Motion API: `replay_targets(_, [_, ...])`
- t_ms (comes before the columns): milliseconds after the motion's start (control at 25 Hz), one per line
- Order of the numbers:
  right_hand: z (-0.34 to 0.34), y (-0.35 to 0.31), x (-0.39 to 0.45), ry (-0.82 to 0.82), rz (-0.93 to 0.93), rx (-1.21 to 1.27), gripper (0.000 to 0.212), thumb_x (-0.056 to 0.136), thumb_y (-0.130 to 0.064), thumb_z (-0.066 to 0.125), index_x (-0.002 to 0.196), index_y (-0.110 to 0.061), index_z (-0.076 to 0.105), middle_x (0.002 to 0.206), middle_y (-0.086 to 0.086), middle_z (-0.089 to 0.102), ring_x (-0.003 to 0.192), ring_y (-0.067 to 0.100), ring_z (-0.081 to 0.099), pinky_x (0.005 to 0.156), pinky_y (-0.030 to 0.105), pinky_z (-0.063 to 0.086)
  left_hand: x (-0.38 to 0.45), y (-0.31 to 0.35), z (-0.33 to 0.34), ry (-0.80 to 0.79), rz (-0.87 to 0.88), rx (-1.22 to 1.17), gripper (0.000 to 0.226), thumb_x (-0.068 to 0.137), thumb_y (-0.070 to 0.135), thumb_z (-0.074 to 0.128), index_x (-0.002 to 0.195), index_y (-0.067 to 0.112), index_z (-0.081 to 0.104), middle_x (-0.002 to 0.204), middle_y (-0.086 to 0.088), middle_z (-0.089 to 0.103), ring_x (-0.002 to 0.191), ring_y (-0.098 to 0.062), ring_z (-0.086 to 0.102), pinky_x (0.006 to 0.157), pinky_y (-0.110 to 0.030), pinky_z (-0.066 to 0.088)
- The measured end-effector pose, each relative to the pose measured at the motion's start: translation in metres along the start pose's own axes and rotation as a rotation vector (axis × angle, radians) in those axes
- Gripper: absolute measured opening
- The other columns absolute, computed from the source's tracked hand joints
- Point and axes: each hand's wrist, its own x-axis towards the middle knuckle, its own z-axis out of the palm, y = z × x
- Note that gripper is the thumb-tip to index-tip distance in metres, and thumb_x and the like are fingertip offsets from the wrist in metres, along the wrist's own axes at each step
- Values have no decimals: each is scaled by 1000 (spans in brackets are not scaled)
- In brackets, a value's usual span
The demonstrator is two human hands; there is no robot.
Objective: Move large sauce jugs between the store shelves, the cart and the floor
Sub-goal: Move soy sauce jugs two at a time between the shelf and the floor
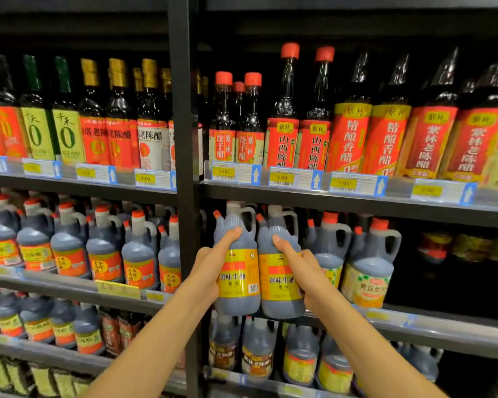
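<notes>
— What is hidden on the shelf (357, 202)?
— The far right is dark and blurred.
— Where are the jugs?
— At the shelf's front edge, the left jug (236, 271) is gripped by the left hand (210, 271), the right jug (281, 275) by the right hand (305, 271); fingers are wrapped behind, unseen.

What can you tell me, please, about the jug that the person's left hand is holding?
The left jug is a large translucent plastic jug of dark sauce, with a moulded loop handle at the neck and a small red cap on a side spout. A yellow label with a red band, Chinese characters and a barcode wraps its middle. It stands upright at the shelf front, beside a matching jug. The left hand grips its side, thumb lying up the shoulder.
</notes>
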Motion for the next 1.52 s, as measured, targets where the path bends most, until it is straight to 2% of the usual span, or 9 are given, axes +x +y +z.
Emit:
replay_targets(200, [-4, -5, 13, 30, -13, 29, 106, 81, -69, 69, 157, -13, 21, 130, 10, 56, 107, 29, 60, 85, 47, 52, 18, 7, 8, -13, 24, 33, 53, 78, 50, 81, 107, 6, 72, 85, -13, 79, 80, -29, 77, 74, -41, 62])
replay_targets(400, [2, 0, 19, 63, -54, 57, 106, 81, -68, 70, 156, -8, 24, 139, 12, 56, 108, 27, 61, 79, 42, 51, 30, 10, 10, 4, 73, 64, 51, 79, 50, 80, 107, 8, 71, 81, -10, 79, 70, -22, 77, 62, -33, 58])
replay_targets(520, [7, 2, 25, 88, -72, 82, 109, 77, -72, 70, 155, -8, 27, 140, 12, 56, 112, 28, 62, 82, 43, 54, 37, 10, 11, 26, 102, 75, 57, 78, 51, 80, 114, 8, 70, 85, -10, 79, 73, -23, 78, 64, -35, 59])
replay_targets(680, [16, 6, 32, 130, -143, 71, 133, 54, -87, 69, 155, -11, 26, 146, 12, 52, 126, 32, 58, 99, 52, 54, 44, 5, 13, 82, 122, 44, 87, 64, 60, 83, 129, 8, 57, 98, -13, 77, 80, -27, 78, 67, -41, 62])
replay_targets(880, [32, 15, 42, 172, -213, 134, 111, 77, -68, 74, 156, -11, 22, 152, 9, 48, 133, 31, 52, 105, 48, 50, 61, -2, 15, 206, 209, 79, 133, 29, 87, 79, 137, 16, 51, 117, -11, 71, 100, -31, 72, 85, -52, 61])
replay_targets(1000, [37, 20, 51, 197, -251, 132, 99, 82, -58, 76, 154, -12, 26, 145, 5, 53, 129, 28, 54, 98, 38, 48, 62, -6, 13, 225, 249, 95, 125, 31, 91, 75, 128, 14, 59, 114, -9, 73, 102, -30, 71, 89, -52, 59])
replay_targets(1160, [38, 23, 59, 203, -298, 130, 88, 85, -50, 76, 152, -13, 31, 140, 0, 56, 114, 19, 54, 91, 32, 43, 57, -8, 15, 236, 266, 82, 85, 70, 62, 80, 133, 10, 55, 120, -7, 67, 108, -27, 66, 96, -50, 55])
replay_targets(1320, [38, 30, 63, 204, -317, 131, 81, 89, -43, 74, 151, -12, 31, 125, -2, 55, 108, 14, 51, 89, 30, 40, 66, -18, 12, 201, 285, 122, 103, 50, 80, 77, 127, 14, 61, 118, -5, 71, 106, -25, 69, 94, -51, 57])
replay_targets(1520, [36, 51, 62, 231, -285, 51, 82, 86, -54, 73, 146, -10, 38, 119, -5, 64, 104, 13, 62, 92, 35, 50, 62, -32, 5, 177, 242, 142, 97, 50, 71, 77, 127, 13, 59, 116, -7, 72, 103, -26, 71, 91, -51, 59])
